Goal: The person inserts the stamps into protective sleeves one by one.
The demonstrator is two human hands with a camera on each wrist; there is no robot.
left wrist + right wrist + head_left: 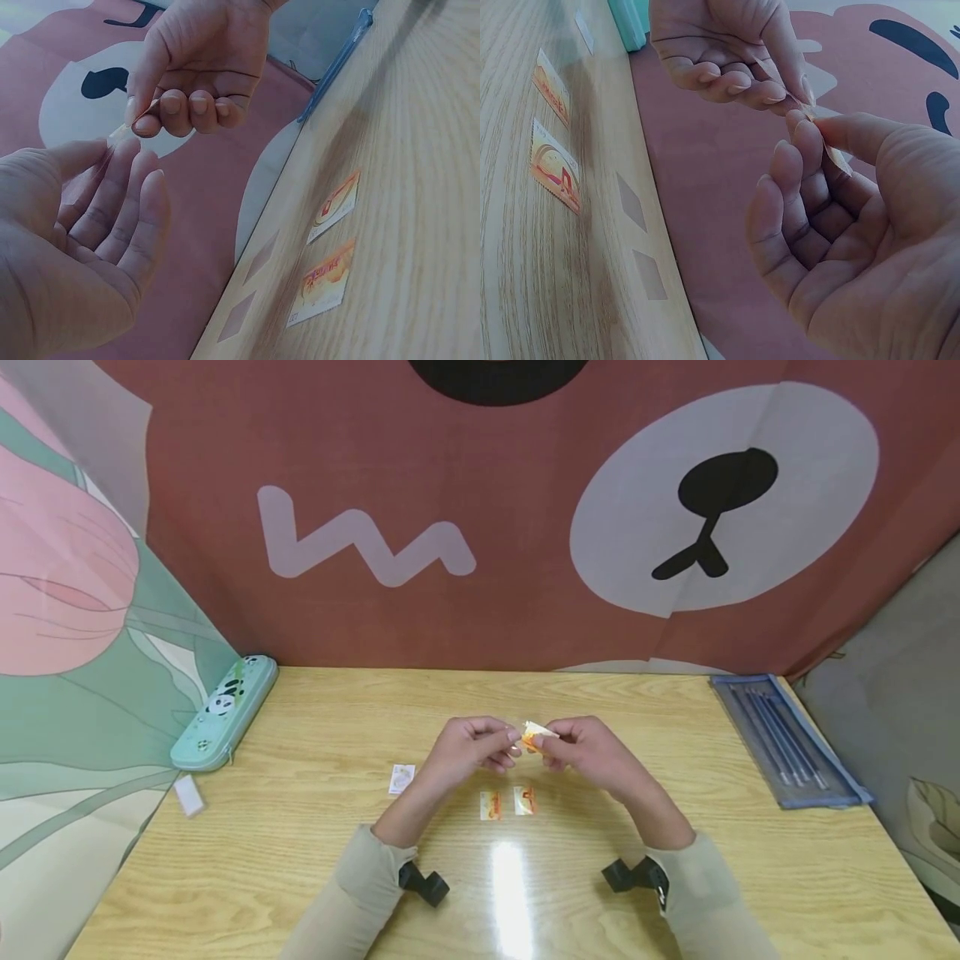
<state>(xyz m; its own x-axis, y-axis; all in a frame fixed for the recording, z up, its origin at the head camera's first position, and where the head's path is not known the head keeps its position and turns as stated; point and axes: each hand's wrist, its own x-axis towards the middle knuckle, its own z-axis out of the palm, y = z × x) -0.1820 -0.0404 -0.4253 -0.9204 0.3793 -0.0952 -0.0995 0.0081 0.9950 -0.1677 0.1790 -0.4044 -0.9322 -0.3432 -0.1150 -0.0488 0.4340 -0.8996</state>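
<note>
Both hands meet above the middle of the table. My left hand (474, 745) pinches a thin edge between thumb and fingers, with a translucent sliver along its fingers in the right wrist view. The right hand (592, 753) pinches an orange-and-white postage stamp (537, 735) between thumb and index finger, its other fingers curled loosely. The fingertips of the two hands nearly touch at the stamp. Below them on the table lie two orange postage stamps side by side, a left stamp (491, 806) and a right stamp (525, 800), with perforated edges in the right wrist view.
A pale stamp-like piece (402, 778) lies beside the left forearm. Two greyish squares, one a near patch (649, 274), lie behind the stamps. At the left stand a panda pencil case (225, 714) and a white eraser-like block (189, 796). A blue-edged pouch (787, 743) lies right.
</note>
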